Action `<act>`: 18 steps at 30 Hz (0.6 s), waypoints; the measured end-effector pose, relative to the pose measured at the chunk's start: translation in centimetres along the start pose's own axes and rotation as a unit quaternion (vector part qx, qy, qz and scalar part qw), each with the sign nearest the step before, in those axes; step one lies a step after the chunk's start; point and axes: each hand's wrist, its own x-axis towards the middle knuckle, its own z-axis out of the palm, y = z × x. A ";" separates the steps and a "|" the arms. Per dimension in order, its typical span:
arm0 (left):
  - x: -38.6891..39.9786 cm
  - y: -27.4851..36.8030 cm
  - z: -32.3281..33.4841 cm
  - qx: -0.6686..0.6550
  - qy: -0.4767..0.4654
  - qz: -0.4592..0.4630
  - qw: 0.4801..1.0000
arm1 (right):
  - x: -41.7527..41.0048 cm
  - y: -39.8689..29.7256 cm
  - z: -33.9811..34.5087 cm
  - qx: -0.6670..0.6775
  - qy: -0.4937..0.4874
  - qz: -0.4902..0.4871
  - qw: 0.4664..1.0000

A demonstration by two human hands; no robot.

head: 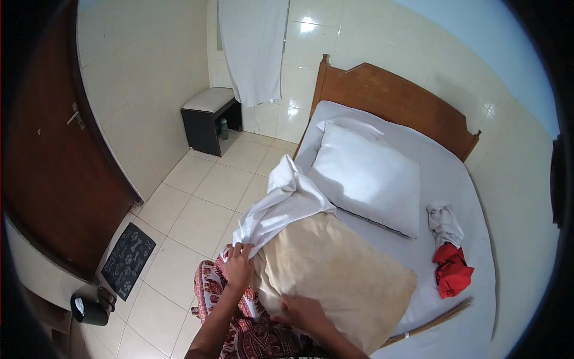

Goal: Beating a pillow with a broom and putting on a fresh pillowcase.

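Note:
A beige, stained pillow (341, 273) lies on the near side of the bed, its left end inside a bunched white pillowcase (287, 202). My left hand (240, 267) grips the open edge of that pillowcase at the pillow's lower left corner. Against the pillow's near edge rests my right hand (302, 312), slightly blurred; its fingertips are partly hidden, so I cannot tell whether they pinch the fabric. Farther up the bed lies a plump white pillow (367, 175) with dark piping along its edge.
A white sheet covers the mattress (475, 323) below a wooden headboard (394, 94). White cloth (444, 220), red cloth (453, 273) and a stick broom (430, 323) lie at the right. On the tiled floor are a black stool (202, 130), a paw-print mat (128, 260) and a bin (92, 314).

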 end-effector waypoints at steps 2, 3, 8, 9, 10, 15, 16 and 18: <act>0.2 0.5 -0.3 0.014 0.063 0.070 0.995 | 1.8 1.0 -1.7 0.005 0.042 -0.027 0.999; 0.0 1.0 -0.6 0.019 0.038 0.066 0.997 | 3.3 1.7 -2.5 -0.026 0.135 -0.069 0.988; -3.4 3.9 -2.1 -0.078 -0.141 0.191 0.968 | 9.1 5.1 -3.9 -0.114 0.204 -0.098 0.967; -3.5 3.9 -2.6 -0.092 -0.097 0.186 0.973 | 9.9 5.6 -3.8 -0.114 0.201 -0.108 0.967; -3.3 3.6 -3.2 -0.144 -0.136 0.104 0.975 | 10.6 6.1 -3.8 -0.091 0.163 -0.105 0.977; 0.4 2.4 -4.1 -0.160 0.001 0.010 0.987 | 14.0 7.1 -4.9 -0.007 0.153 -0.121 0.981; 0.8 2.8 -3.7 -0.152 -0.012 0.002 0.988 | 15.0 6.9 -5.4 0.011 0.214 -0.125 0.969; 1.9 3.5 -2.5 -0.016 -0.014 0.059 0.998 | 16.9 6.3 -6.6 0.021 0.261 -0.143 0.954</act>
